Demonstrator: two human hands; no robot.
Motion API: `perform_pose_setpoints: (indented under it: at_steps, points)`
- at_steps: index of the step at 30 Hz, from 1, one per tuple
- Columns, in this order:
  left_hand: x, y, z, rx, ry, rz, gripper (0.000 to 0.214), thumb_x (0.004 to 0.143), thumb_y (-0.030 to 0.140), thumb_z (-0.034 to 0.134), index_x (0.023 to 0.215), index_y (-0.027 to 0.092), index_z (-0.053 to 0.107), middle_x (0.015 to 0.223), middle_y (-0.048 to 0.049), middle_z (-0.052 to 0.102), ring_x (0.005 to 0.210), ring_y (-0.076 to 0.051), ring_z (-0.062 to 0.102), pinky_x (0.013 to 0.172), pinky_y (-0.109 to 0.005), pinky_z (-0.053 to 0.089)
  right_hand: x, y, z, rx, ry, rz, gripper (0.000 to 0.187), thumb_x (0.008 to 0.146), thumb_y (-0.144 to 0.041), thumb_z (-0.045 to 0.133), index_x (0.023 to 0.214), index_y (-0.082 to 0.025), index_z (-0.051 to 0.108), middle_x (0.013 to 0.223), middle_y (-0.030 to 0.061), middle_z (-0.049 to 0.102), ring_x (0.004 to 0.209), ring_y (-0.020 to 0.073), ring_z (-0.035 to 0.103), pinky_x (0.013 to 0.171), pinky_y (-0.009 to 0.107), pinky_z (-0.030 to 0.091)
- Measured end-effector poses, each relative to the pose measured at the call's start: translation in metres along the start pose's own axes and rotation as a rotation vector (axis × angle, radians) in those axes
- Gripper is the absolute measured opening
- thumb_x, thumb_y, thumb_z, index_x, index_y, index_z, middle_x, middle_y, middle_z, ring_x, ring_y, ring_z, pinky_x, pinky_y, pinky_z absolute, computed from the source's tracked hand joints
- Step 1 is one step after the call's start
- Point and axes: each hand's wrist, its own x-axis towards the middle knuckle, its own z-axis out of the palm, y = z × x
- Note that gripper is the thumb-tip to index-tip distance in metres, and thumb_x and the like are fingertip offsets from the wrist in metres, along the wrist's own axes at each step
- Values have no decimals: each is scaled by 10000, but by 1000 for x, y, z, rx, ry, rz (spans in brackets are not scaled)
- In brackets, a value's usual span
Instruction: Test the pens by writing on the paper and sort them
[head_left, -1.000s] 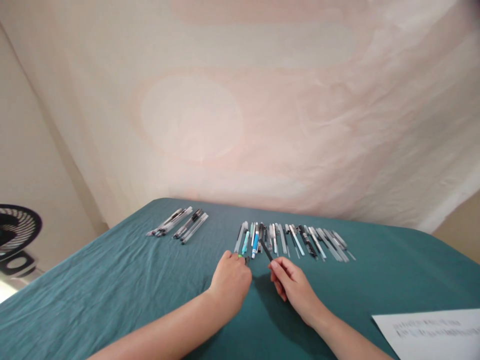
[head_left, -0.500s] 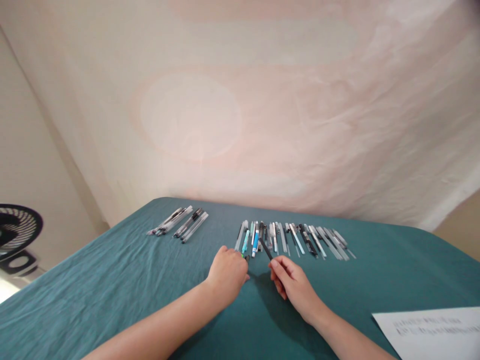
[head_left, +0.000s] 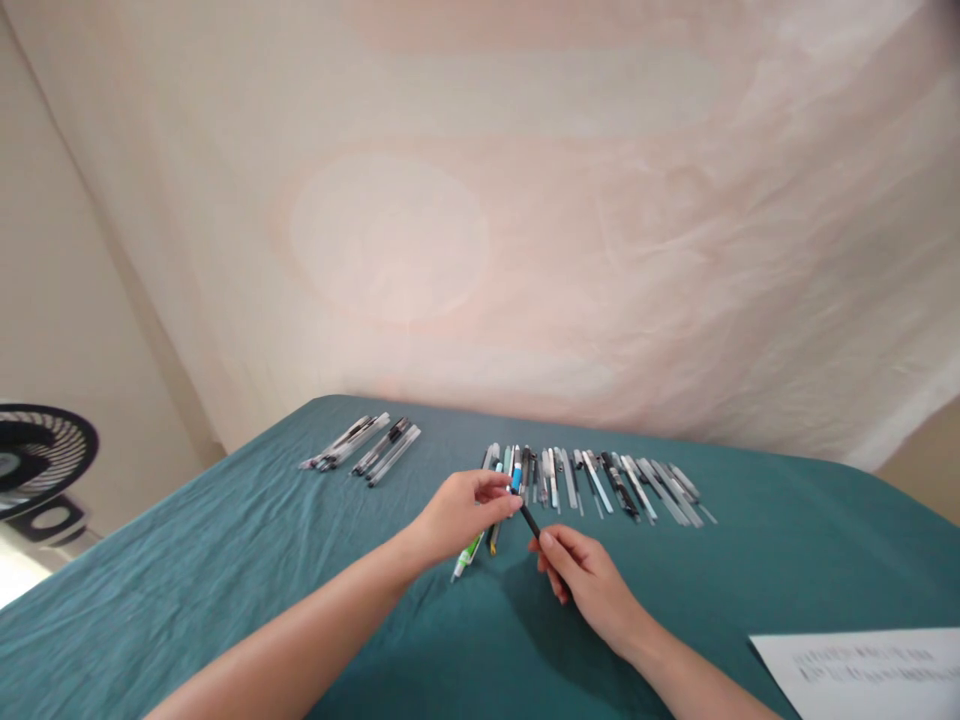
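At the far left, a black desk fan (head_left: 49, 460) with a round slatted grille stands beside a table (head_left: 187, 590) covered in wrinkled teal cloth. On the table's far left part lie two small bundles of clear and black pens, a left bundle (head_left: 345, 445) and, just beside it, a right bundle (head_left: 387, 453), both slanting the same way. Near the middle, the person's left hand (head_left: 459, 515) reaches in, its thumb and fingers bent close together at the far end of a slim black pen (head_left: 531, 521); whether they grip that end or only touch it, you cannot tell. Partly hidden under this hand are a green-and-white pen (head_left: 466, 558) and a dark pen with a yellow end (head_left: 494, 541). The black pen is tilted between the two hands, its near end pinched between the thumb and fingers of the right hand (head_left: 585, 575). Beyond the hands, a long row of pens (head_left: 596, 483), clear, white, black and pale blue, fans out toward the right. At the lower right corner lies a white paper sheet (head_left: 862, 670) bearing blurred, unreadable print.
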Motion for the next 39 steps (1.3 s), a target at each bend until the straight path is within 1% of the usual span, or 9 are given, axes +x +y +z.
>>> perform_pose_setpoints:
  at_steps: [2,5,15,18,24,28,30,33,39]
  points:
    - [2,-1,1,-164,-17,-42,383,698,395,584,962,122,629,876,-65,675,813,-179,596,731,-262,439,-1,-1,0,-19,-13,-6,388,817,-518,415,802,-162,570,625,-16,505,445,76,420,428,198,346]
    - [2,0,1,-278,-1,-90,303,673,361,621,849,117,648,813,-57,677,775,-169,596,736,-264,431,-1,-1,0,-33,-18,-4,388,819,-513,414,814,-165,585,631,-14,513,454,81,432,441,202,353]
    - [5,0,-10,-293,56,-99,321,646,409,636,806,133,667,745,-29,664,713,-151,572,691,-259,414,0,0,0,-48,-35,-6,395,818,-511,415,826,-163,602,633,-8,516,467,88,446,445,205,362]
    - [10,-1,-23,-314,156,-68,321,660,423,618,804,137,642,742,-25,645,691,-130,553,644,-237,401,0,2,0,-54,-37,-3,375,823,-491,421,825,-165,605,644,-3,520,483,91,451,450,204,363]
    - [19,-1,-51,-568,451,95,246,691,382,594,767,150,559,805,-28,620,725,-110,541,672,-229,404,0,3,0,-73,-50,6,346,822,-461,444,824,-161,615,647,2,519,507,95,462,466,209,372]
    - [20,-2,-56,-582,528,138,265,669,393,620,759,150,565,708,6,580,662,-93,518,658,-218,395,0,4,0,-69,-14,16,347,820,-466,446,838,-163,614,654,2,508,521,103,467,467,215,378]
    - [19,-2,-51,-510,486,102,286,657,410,626,767,150,584,712,7,589,664,-95,517,661,-221,390,0,3,1,-74,8,11,347,825,-464,438,851,-165,613,647,-4,494,517,104,461,465,216,371]
    - [15,-3,-37,-372,336,27,302,657,419,622,770,140,614,710,-1,599,665,-106,510,644,-227,379,0,1,1,-137,60,-26,336,832,-451,435,832,-170,619,635,-12,480,508,101,440,481,222,347]
    - [8,-8,-11,-325,32,-103,317,643,415,632,749,117,635,615,16,567,568,-86,456,555,-207,339,1,-2,-2,-212,126,-79,315,829,-431,452,769,-163,608,712,11,553,693,153,492,626,241,360]
